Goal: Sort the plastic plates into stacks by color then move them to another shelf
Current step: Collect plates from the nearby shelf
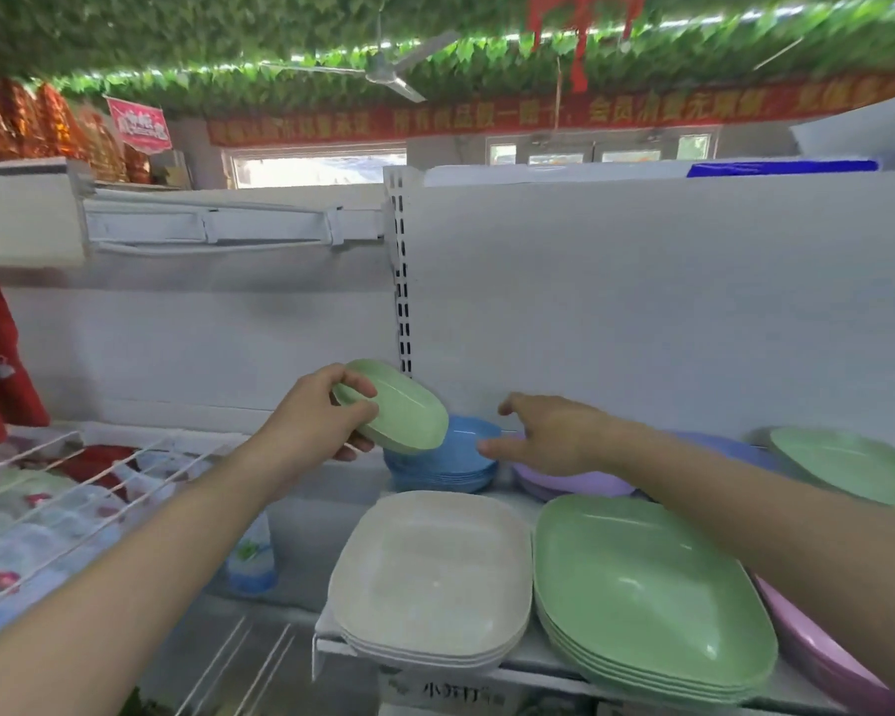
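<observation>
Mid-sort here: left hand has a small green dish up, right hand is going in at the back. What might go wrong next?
1. The left hand grips the small green dish tilted, right above the blue stack; a slip would drop it onto the wrong colour.
2. The right hand reaches over the purple plates, and its forearm crosses the big green stack at the shelf's front edge; a careless pull back might knock that stack off.

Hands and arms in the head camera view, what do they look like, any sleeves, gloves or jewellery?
Both forearms are bare right to the picture's lower edges, so no sleeve shows. The left hand and the right hand wear no gloves. No watch, bracelet or ring can be seen on the wrists or on the fingers that show, though the picture is a little blurred.
</observation>
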{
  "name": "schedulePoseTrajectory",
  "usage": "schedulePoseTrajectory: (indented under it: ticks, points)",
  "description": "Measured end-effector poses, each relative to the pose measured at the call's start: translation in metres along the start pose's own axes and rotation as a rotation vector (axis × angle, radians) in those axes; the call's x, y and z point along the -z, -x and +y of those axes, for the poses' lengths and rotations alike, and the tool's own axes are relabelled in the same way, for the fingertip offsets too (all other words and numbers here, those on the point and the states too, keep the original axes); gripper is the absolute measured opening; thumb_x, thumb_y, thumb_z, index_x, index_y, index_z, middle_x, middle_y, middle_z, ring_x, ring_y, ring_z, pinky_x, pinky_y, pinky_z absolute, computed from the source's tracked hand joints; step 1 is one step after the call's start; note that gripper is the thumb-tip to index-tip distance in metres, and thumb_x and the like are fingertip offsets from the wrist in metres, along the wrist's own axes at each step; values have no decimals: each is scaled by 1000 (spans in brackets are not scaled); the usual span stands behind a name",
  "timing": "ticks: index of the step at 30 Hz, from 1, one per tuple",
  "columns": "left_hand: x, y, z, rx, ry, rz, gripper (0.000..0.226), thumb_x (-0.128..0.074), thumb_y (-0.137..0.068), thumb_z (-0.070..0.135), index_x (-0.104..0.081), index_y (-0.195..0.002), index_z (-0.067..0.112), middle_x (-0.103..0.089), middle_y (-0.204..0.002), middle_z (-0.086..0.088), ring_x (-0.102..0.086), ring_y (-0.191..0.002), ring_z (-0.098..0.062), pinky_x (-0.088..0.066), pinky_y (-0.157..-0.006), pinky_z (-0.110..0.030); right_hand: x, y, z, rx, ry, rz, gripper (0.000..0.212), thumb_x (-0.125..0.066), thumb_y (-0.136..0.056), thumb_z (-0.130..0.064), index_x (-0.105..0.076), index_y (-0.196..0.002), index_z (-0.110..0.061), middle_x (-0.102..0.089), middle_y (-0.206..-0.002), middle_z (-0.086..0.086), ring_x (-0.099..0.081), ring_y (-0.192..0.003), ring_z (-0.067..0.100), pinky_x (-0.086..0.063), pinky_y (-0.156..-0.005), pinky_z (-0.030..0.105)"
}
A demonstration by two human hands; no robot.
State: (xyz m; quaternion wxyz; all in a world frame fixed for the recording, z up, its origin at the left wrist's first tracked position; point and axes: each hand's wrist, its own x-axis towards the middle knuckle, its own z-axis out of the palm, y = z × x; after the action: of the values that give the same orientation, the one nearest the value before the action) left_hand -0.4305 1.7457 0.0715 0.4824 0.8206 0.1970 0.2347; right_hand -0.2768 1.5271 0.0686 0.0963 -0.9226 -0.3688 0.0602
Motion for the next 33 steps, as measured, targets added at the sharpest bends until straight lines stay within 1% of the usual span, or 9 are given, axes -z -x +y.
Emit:
schedulePoseTrajectory:
  ticks: [4,8,11,14,18,21,24,28,33]
  points:
    - [-6,-13,4,-27,35,-58,11,-66,-94,11,-64,-104,15,-73,-89,-18,-73,-63,-22,-56,-58,-32,0,5,-3,-22,47,35,71,-52,-95,-66,-37,-152,-25,-55,-141,2,-52,-128,25,-43,-104,38]
    - [-20,-17,22,-73,48,-115,11,-66,-95,10,-64,-105,14,-72,-88,-16,-71,-60,-18,-56,-57,-30,24,27,19,-85,23,103,61,-57,-97,-58,-45,-146,-24,-54,-109,-1,-53,-102,21,-43,-88,33]
    - [-43,-17,43,-114,43,-190,11,-65,-95,11,-64,-106,14,-71,-84,-12,-72,-60,-17,-56,-56,-30,46,59,48,-141,-36,140,47,-60,-97,-51,-54,-135,-24,-62,-108,-2,-60,-89,20,-51,-84,34]
    - [-78,-15,66,-173,33,-273,13,-66,-94,9,-64,-107,12,-71,-79,-11,-71,-61,-18,-56,-57,-30,57,101,80,-156,-195,186,24,-63,-98,-39,-67,-115,-23,-70,-103,2,-67,-70,19,-57,-66,32]
    - [-136,-1,108,-267,5,-395,13,-66,-93,9,-64,-106,12,-70,-72,-9,-71,-64,-20,-57,-60,-34,55,156,126,-155,-273,255,12,-65,-97,-35,-73,-105,-29,-71,-102,-9,-70,-85,16,-57,-77,34]
    - [-180,16,140,-329,-2,-476,13,-64,-93,9,-63,-106,13,-69,-74,-10,-69,-61,-18,-57,-58,-30,52,189,156,-192,-323,290,11,-65,-97,-32,-74,-104,-30,-71,-103,-16,-66,-81,5,-50,-75,24]
    - [-223,32,163,-361,-25,-530,14,-63,-93,8,-63,-106,13,-69,-79,-11,-69,-61,-16,-57,-60,-30,51,219,184,-219,-345,324,11,-67,-97,-32,-74,-104,-28,-70,-102,-16,-65,-83,3,-50,-74,21]
    - [-273,43,181,-337,-46,-560,13,-61,-93,9,-62,-105,15,-69,-83,-13,-70,-63,-17,-57,-58,-28,53,258,226,-239,-344,350,11,-67,-97,-36,-75,-103,-32,-70,-103,-17,-67,-92,4,-51,-83,22]
    - [-326,52,199,-222,-30,-504,15,-61,-94,8,-61,-108,9,-70,-80,-15,-69,-61,-22,-54,-52,-28,56,300,285,-235,-396,343,9,-66,-97,-41,-74,-99,-38,-69,-98,-26,-65,-88,-1,-47,-77,17]
